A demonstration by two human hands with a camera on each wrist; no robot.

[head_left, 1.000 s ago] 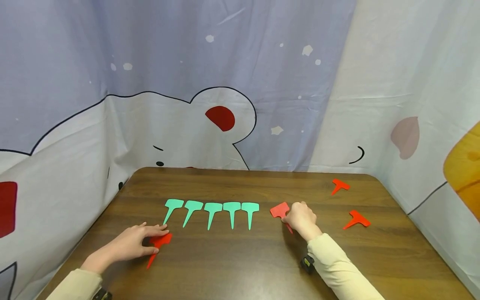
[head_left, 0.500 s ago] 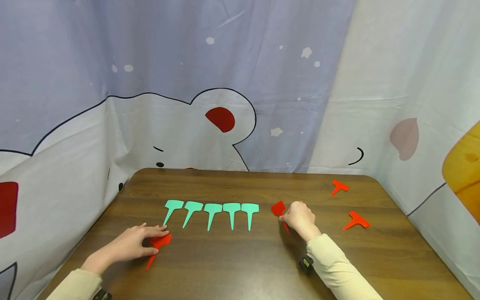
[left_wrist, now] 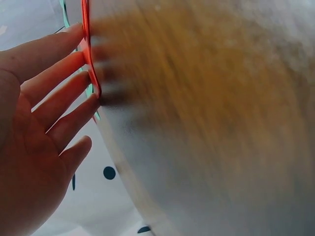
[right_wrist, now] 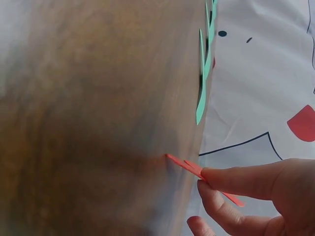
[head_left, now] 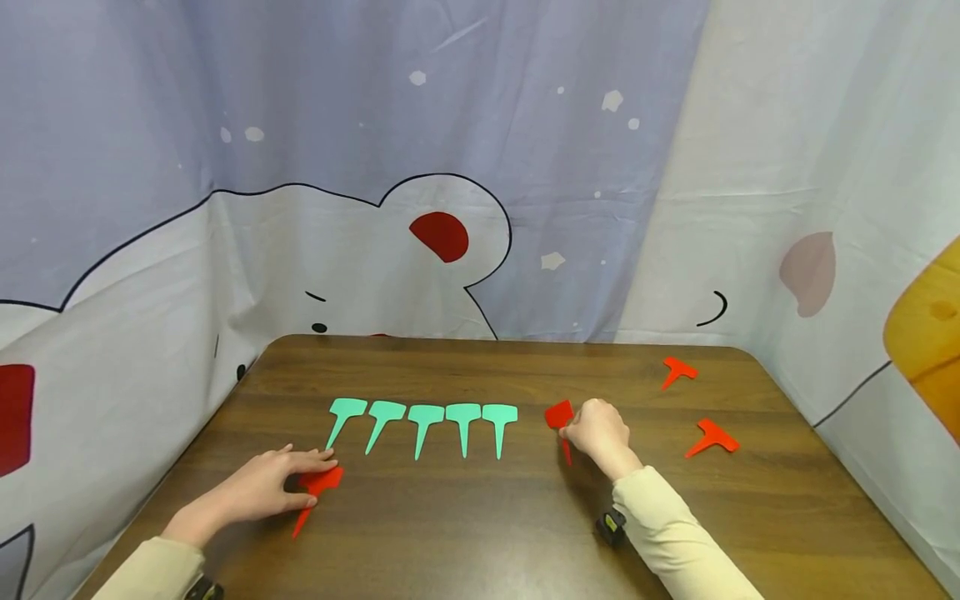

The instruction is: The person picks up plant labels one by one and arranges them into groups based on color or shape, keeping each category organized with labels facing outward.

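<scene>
On the left, my left hand [head_left: 258, 487] rests on a red T-shaped plant label [head_left: 326, 481] with its fingers fairly straight and spread. In the left wrist view, the fingertips [left_wrist: 87, 83] touch the edge of that red label, and part of it is hidden behind them. Farther right, my right hand [head_left: 600, 435] pinches another red plant label [head_left: 559, 414] between thumb and index finger, its head turned up and its stem pointing down toward me. The right wrist view has this label edge-on, sticking out past the fingertips [right_wrist: 209, 174].
Several mint-green plant labels [head_left: 426, 415] lie in a row between the hands, heads away from me. Two more red plant labels lie at the right, one near the far edge [head_left: 679, 369] and one nearer [head_left: 714, 437]. A patterned curtain [head_left: 375, 250] hangs behind the wooden table [head_left: 465, 533].
The red label in my right hand has turned so that its stem points more straight toward me. My right hand has shifted very slightly left. The left hand has stayed in place.
</scene>
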